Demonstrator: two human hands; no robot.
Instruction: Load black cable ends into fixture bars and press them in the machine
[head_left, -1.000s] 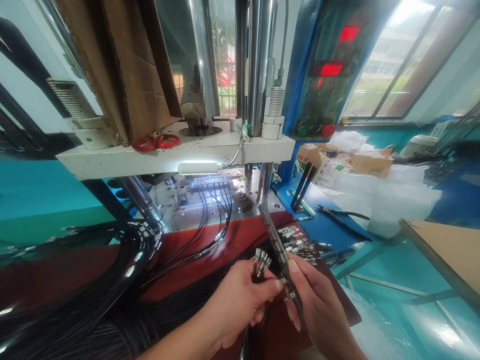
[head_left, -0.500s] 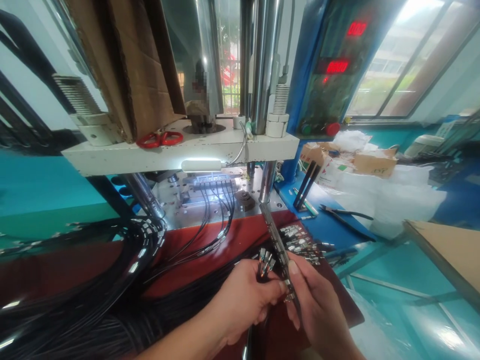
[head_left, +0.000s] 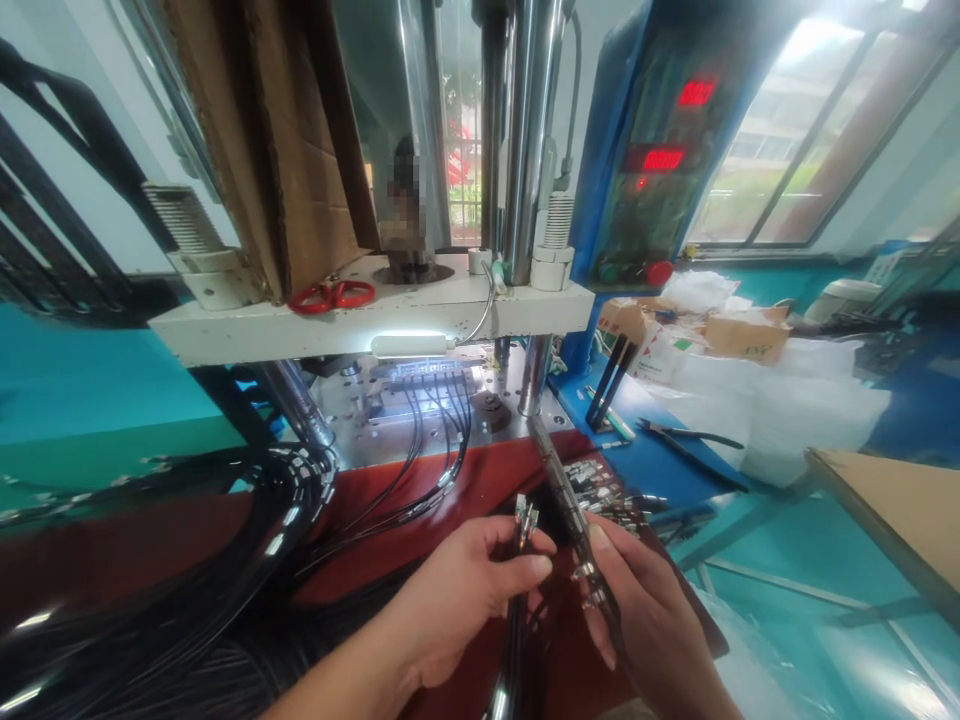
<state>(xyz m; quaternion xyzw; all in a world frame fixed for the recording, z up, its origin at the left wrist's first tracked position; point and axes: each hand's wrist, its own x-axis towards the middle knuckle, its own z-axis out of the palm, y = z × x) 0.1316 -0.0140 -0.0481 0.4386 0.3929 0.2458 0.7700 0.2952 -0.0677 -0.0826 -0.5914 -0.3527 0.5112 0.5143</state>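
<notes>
My left hand [head_left: 480, 590] is closed round a small bundle of black cables [head_left: 511, 640], their bare metal connector ends standing up above the thumb and fingers. In my right hand [head_left: 645, 600] is a long, narrow dark metal bar [head_left: 561, 480] with slots along it, slanting up and away to the left. A couple of small metal connectors [head_left: 589, 585] sit on the bar's near part, between the two hands. More cable ends with shiny connectors [head_left: 600, 495] lie behind the bar on the red-brown surface [head_left: 420, 500].
A press with a white plate [head_left: 315, 335] stands ahead; cables run into a lit mould [head_left: 427, 385] beneath it. Red-handled scissors [head_left: 332, 295] rest on the plate. Thick black cables [head_left: 187, 600] spread leftward. Pliers [head_left: 690, 440] lie on the blue table at right.
My left hand has drawn slightly left, away from the bar, with its cables gathered closer together. The bar has shifted a little right and down in my right hand. The view has tilted slightly.
</notes>
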